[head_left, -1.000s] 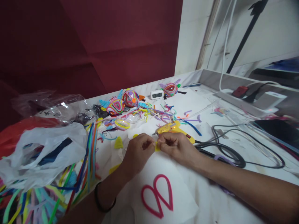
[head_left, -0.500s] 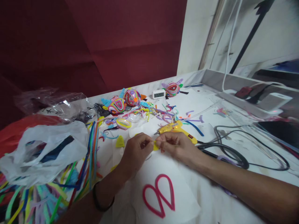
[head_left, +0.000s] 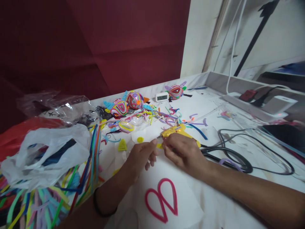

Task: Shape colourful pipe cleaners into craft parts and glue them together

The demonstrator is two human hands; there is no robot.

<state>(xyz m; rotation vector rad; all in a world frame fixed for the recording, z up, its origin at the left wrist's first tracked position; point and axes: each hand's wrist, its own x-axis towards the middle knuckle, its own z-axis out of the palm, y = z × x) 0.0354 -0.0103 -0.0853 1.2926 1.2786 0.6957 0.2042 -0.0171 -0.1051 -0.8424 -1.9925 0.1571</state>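
My left hand (head_left: 144, 156) is over the white paper with its fingers loosely bent and apart, and nothing shows in it. Just across from it my right hand (head_left: 182, 151) has thumb and fingers drawn together in a pinch; whatever is between them is hidden. A yellow fuzzy piece (head_left: 159, 145) shows right at the right fingertips, partly covered. Behind that hand lies a yellow hot glue gun (head_left: 177, 129), nozzle to the left. A small yellow disc (head_left: 140, 139) and a ridged yellow piece (head_left: 122, 145) lie beyond my left hand. Two pink-red loops (head_left: 162, 200) mark the paper.
Bundled pipe cleaners (head_left: 40, 206) and a white plastic bag (head_left: 45, 156) fill the left. Colourful decorated figures (head_left: 119, 107), a digital clock (head_left: 162, 96) and scattered scraps are at the back. Black cable (head_left: 238, 159) coils at right, near a power strip (head_left: 252, 106).
My hands were pinching a yellow piece together and have now parted. My left fingers have opened and dropped slightly; the yellow disc behind them has come into view.
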